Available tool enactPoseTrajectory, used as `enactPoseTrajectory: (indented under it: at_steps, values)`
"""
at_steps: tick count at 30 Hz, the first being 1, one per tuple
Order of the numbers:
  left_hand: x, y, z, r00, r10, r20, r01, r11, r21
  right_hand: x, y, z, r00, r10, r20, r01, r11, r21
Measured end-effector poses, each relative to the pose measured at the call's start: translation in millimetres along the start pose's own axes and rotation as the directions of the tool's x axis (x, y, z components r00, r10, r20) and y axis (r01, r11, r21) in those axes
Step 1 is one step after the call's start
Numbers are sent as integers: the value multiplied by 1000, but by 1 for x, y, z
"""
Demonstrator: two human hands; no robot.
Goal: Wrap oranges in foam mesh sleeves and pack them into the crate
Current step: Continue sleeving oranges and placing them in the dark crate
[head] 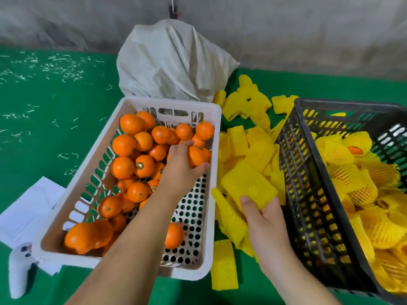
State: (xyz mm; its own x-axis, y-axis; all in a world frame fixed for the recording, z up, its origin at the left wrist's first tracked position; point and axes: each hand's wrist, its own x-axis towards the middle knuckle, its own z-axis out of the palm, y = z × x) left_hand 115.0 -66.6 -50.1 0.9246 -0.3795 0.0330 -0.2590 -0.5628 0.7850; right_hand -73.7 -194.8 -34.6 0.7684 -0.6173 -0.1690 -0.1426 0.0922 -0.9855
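I read this as the pick-up step of one more wrap: both halves of the pair are being collected at once. My left hand [182, 166] is down in the white basket [130, 102] at centre frame, fingers and thumb curled round one orange [196, 155] near the basket's right wall, with the rest of the loose oranges [132, 159] heaped to its left and toward the lower left corner of the basket. My right hand [264, 219], lower right of centre, pinches a yellow foam mesh sleeve [247, 183] between thumb and fingertips; the sleeve looks flat, its mouth not yet opened, and it sits just above the pile of spare sleeves [240, 142] strewn on the green table [55, 128] between the two containers. The black crate [308, 172] at the right edge of the frame already holds many wrapped oranges [343, 150]. A white sack [174, 62] slumps at top centre, papers [28, 212] lie at lower left. As I judge it, the next move calls for lifting the orange clear of the basket rim, bringing it across to the sleeve, and spreading the sleeve's mouth wide enough to push the fruit in; the mesh will stretch but cling, so the right fingers must hold one edge firmly.
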Motion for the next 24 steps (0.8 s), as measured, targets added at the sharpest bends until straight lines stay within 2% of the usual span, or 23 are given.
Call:
enactPoseTrajectory:
  at_steps: [2,4,5,7,10,12,15,17,19,20,22,24]
  values:
    - [-31,22,-12,990,109,-87,-118,988,-100,-1,-6,-2,997,-67,-47,68,998,10]
    - [-69,36,-18,987,109,-117,-141,939,-315,-4,-12,-4,988,-141,-60,137,989,-64]
    - [-87,42,-19,996,50,-71,-78,877,-475,-9,-15,-4,984,-175,-45,170,980,-100]
    - [-117,52,-16,992,-23,128,112,652,-750,-18,-20,-5,981,-192,24,194,972,-129]
    - [-144,56,1,958,-2,288,269,362,-892,-33,-24,-2,972,-164,170,170,985,-23]
    - [-154,56,8,957,-3,289,280,255,-926,-39,-27,-2,958,-166,232,178,984,-28]
    - [-160,58,8,966,-36,256,257,226,-940,-46,-32,-7,909,-154,387,200,977,-81]
    - [-160,58,5,966,-64,252,260,232,-937,-49,-36,-13,894,-139,425,211,969,-127]
    - [-160,59,4,966,-43,254,257,253,-933,-52,-38,-20,899,-178,399,259,953,-157]
    - [-161,59,4,966,-15,257,252,255,-934,-54,-41,-21,912,-188,365,245,963,-117]
    - [-162,59,4,961,32,273,258,238,-936,-57,-44,-22,958,-118,263,117,993,20]
    - [-163,58,5,955,48,294,275,240,-931,-59,-46,-20,972,-56,228,38,996,86]
